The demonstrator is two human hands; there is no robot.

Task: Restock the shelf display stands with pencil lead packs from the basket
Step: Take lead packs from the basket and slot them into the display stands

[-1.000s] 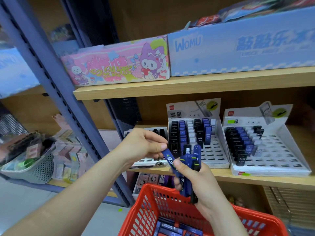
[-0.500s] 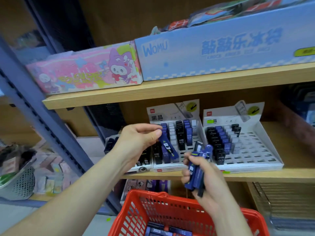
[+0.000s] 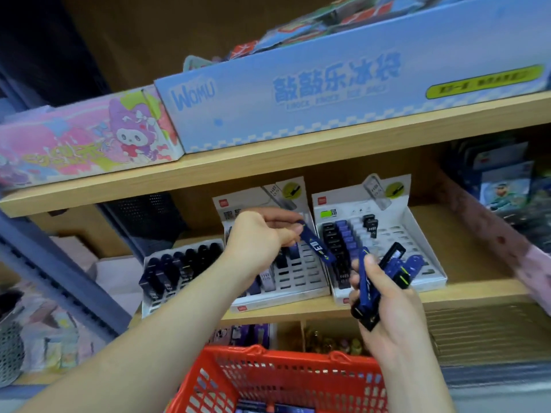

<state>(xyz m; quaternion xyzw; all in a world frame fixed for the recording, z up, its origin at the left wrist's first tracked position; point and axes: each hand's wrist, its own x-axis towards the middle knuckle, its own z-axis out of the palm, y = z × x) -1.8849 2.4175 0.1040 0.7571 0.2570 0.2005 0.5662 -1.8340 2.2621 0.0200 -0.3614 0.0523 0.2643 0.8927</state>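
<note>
My left hand (image 3: 262,236) pinches one blue pencil lead pack (image 3: 316,244) and holds it tilted over the middle white display stand (image 3: 301,281). A bunch of blue and black lead packs (image 3: 375,278) sits in the grip of my right hand (image 3: 384,311), in front of the right display stand (image 3: 417,248). Both stands hold rows of black and blue packs at their left and open slots to the right. A third stand (image 3: 179,269) at the left is filled with dark packs. The red basket (image 3: 268,380) sits below my hands.
The wooden upper shelf (image 3: 298,156) carries a pink cartoon box (image 3: 86,141) and a long light-blue box (image 3: 328,93). A blue metal upright (image 3: 59,278) slants at the left, with a grey mesh basket (image 3: 9,353) beyond it. Goods fill the shelf's right end (image 3: 507,186).
My left hand has carried the single blue pack up and to the right, from beside the right hand's bunch to over the middle stand. The view has shifted left, and the right hand rose slightly.
</note>
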